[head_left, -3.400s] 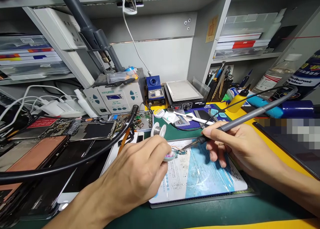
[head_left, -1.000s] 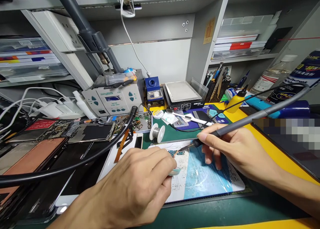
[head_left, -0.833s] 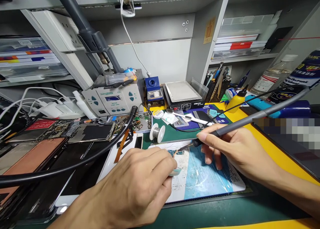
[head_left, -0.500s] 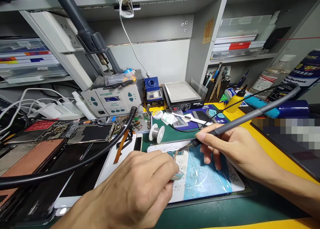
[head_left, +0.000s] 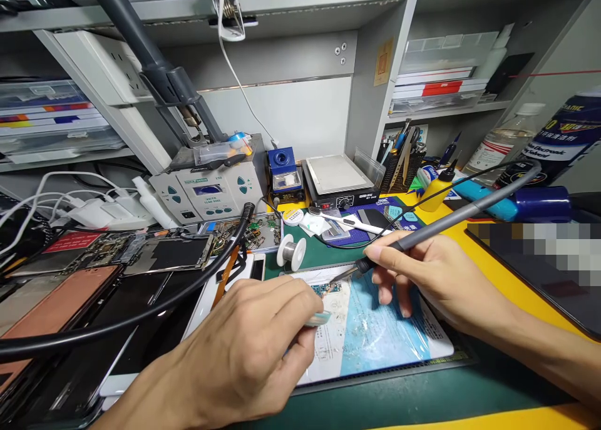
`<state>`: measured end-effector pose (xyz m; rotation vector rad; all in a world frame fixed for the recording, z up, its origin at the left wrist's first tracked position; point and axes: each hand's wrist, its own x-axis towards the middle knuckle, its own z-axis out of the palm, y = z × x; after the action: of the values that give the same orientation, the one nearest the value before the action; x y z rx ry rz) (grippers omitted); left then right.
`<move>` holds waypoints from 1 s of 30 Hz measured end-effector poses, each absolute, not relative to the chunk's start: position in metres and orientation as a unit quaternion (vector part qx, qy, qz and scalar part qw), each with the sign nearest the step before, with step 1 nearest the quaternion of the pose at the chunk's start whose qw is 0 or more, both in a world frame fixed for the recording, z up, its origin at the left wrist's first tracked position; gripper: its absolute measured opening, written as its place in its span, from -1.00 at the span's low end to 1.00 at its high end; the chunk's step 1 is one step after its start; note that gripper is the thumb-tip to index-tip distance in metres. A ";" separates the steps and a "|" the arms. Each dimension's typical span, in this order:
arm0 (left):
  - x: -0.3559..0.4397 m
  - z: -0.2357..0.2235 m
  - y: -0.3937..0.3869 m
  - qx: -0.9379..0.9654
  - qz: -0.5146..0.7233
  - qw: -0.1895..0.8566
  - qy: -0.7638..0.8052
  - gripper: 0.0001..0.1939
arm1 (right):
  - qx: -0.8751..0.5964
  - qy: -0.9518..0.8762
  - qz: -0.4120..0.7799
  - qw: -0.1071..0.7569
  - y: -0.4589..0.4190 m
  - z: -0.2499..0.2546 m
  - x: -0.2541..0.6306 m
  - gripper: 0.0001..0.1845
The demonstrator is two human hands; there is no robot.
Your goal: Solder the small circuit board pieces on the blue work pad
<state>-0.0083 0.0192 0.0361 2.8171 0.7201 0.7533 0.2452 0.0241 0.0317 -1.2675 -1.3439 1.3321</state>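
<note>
A green mat (head_left: 385,405) spreads across the near side, with a blue-and-white sheet (head_left: 389,323) on it. At the far right sits a clear plastic box (head_left: 451,56), its contents hard to tell. Below it stands a clear bottle (head_left: 504,136); left of that, a mesh holder (head_left: 417,165) carries tweezers (head_left: 407,151) and other slim tools. The right hand (head_left: 422,273) grasps a soldering iron (head_left: 441,214) pen-fashion, its tip slanting down leftward. The left hand (head_left: 263,336), curled, pinches a mostly hidden teal disc (head_left: 319,318). On the sheet's far left part lies the circuit board (head_left: 320,288), long axis running left to right, just beyond the left hand, the nearer one. The tip is at the board; contact is too small to judge.
</note>
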 end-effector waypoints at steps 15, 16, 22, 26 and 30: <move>-0.013 0.036 0.025 0.931 0.274 -0.007 0.241 -0.83 | -0.500 -0.485 0.561 0.448 0.026 0.027 0.248 -0.66; -0.014 0.035 0.025 0.930 0.277 -0.011 0.242 -0.83 | -0.500 -0.484 0.560 0.449 0.026 0.026 0.249 -0.66; -0.014 0.036 0.024 0.933 0.272 -0.012 0.237 -0.85 | -0.504 -0.511 0.541 0.439 0.024 0.028 0.246 -0.69; -0.014 0.038 0.024 0.934 0.264 -0.011 0.241 -0.83 | -0.520 -0.521 0.527 0.424 0.023 0.031 0.245 -0.67; -0.013 0.038 0.025 0.934 0.260 -0.015 0.245 -0.86 | -0.526 -0.525 0.522 0.419 0.023 0.031 0.245 -0.66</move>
<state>-0.0130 0.0254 0.0381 2.9634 0.7772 0.8236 0.2449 0.0226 0.0314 -1.3188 -1.3161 1.3098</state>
